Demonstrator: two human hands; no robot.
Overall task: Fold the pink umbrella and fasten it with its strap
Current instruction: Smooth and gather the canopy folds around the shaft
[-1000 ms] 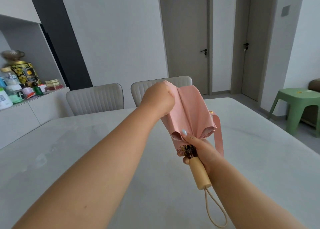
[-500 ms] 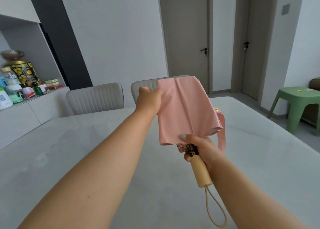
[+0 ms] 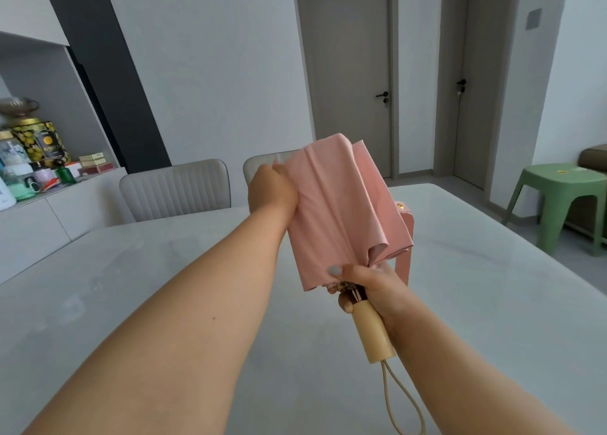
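A: Where is the pink umbrella (image 3: 341, 211) right now?

B: Held up in the air above the pale table (image 3: 476, 303), collapsed but loose, its panels still unwrapped. The right hand (image 3: 368, 286) is curled round the top of the wooden handle (image 3: 372, 332), thumb pressed on the lower hem of the fabric. The left hand (image 3: 271, 193) pinches the left edge of the canopy near its far end.

A: And the strap (image 3: 404, 240)?

B: Hanging free on the right side of the canopy, unfastened, a gold snap at its top. A cord loop (image 3: 399, 398) dangles from the handle's end.

A: How much room around it?

B: Bare table surface lies open beneath and on both sides of the arms. Two grey chairs (image 3: 174, 191) stand along the far edge, just behind the left hand. A green stool (image 3: 558, 201) stands on the floor, well apart to the right.

A: Any readable writing?

B: A shelf (image 3: 65, 188) at the left carries tins and bottles with labels, but the print is too small to read.
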